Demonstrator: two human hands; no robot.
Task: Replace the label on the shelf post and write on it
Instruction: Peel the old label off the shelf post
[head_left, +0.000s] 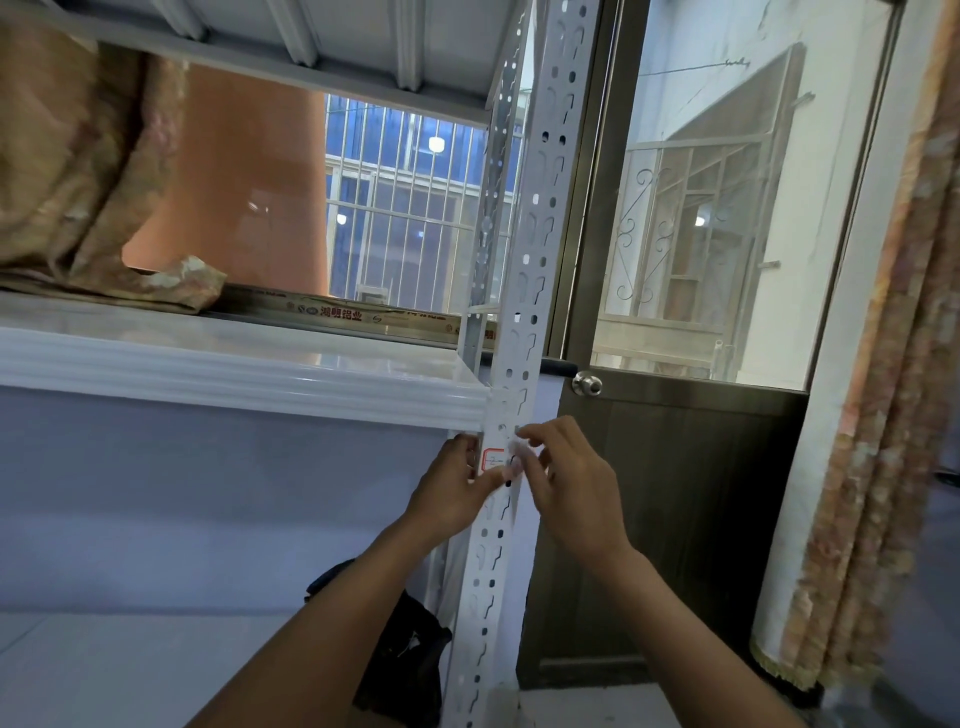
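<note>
A white perforated shelf post (535, 228) runs from the top of the view down to the floor. A small white label with a red border (492, 460) sticks to the post just below the white shelf edge (234, 384). My left hand (454, 486) holds the post from the left, its thumb pressed along the label's lower edge. My right hand (563, 475) is at the post's right side, and its fingertips pinch the label's right edge, which looks lifted and blurred. Any writing on the label is too small to read.
Folded patterned fabric (78, 171) lies on the shelf at left, with a long printed box (353, 314) behind. A dark door with a round knob (587, 384) stands right of the post, a patterned curtain (883, 364) at far right, a black bag (405, 660) on the floor.
</note>
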